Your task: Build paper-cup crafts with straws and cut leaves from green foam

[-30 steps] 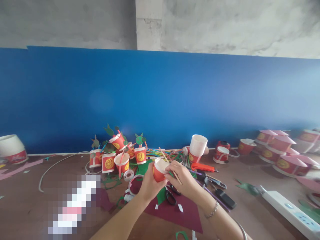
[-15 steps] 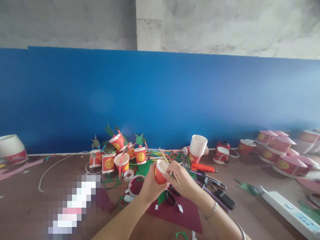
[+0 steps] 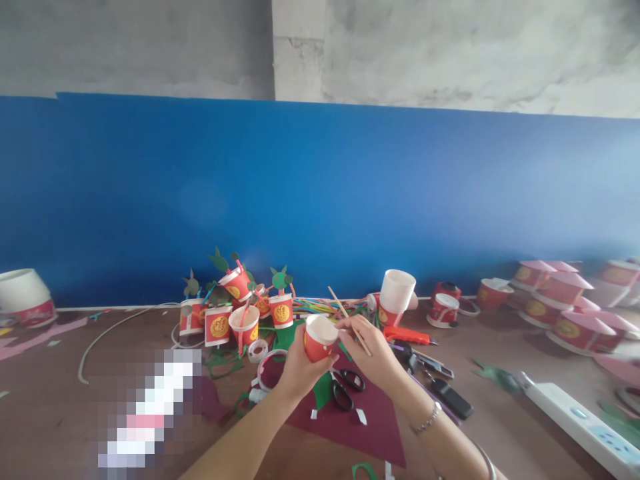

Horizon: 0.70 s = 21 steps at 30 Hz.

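Head view: the left hand (image 3: 299,370) is wrapped around a red paper cup (image 3: 320,350), its fingers and thumb curved about the wall, and holds it above the table with the white mouth tipped up toward the camera. The right hand (image 3: 367,347) is bent inward, with a thin stick (image 3: 337,301) gripped slantwise among its fingers; its fingertips are right by the cup's rim, though whether they press on it I cannot tell. The likeliest trouble is the cup itself — a paper wall could dent or go oval if the left hand squeezes to resist a push from the right. A loose hold would instead let the cup turn under that push. The stick could slip, since the fingers guiding it also seem busy at the rim, and its raised end could poke something if the wrist swings. Below lie black-handled scissors (image 3: 334,389) on a dark red sheet (image 3: 370,427), with small white scraps (image 3: 361,417) near them; a dropped cup could land there and scatter the bits. To the right, the orange cutter (image 3: 407,335) lies close to the right hand, so a wide sweep outward could knock it — or the white cup stack (image 3: 397,290) behind.
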### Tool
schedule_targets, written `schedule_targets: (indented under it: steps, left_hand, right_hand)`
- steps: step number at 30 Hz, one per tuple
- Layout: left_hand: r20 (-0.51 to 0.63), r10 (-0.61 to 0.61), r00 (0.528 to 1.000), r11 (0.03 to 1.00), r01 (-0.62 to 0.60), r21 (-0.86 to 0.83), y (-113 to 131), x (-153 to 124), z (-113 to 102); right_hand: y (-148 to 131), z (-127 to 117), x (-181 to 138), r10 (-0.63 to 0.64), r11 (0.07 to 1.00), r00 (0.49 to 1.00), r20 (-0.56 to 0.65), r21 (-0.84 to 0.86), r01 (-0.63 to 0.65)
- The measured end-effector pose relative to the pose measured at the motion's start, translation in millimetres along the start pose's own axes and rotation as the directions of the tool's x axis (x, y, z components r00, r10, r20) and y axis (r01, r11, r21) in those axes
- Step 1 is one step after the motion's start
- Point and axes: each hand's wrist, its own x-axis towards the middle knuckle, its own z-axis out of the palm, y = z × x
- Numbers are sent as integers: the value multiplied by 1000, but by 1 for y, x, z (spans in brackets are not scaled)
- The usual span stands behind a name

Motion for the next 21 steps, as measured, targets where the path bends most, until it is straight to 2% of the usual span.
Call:
schedule_targets:
  steps: [5, 13, 21]
  left_hand:
    - [88, 21, 996, 997, -28, 75, 5, -5, -1]
    - [246, 116, 962, 971, -162, 174, 4, -10, -1]
    - [281, 119, 952, 955, -187, 230, 5, -11, -2]
  right_hand:
    - [11, -3, 2, 65, 997, 995, -70, -37, -68]
    - [8, -1, 1, 94, 989, 994, 51, -121, -87]
    - [5, 1, -1, 91, 993, 992, 84, -88, -84]
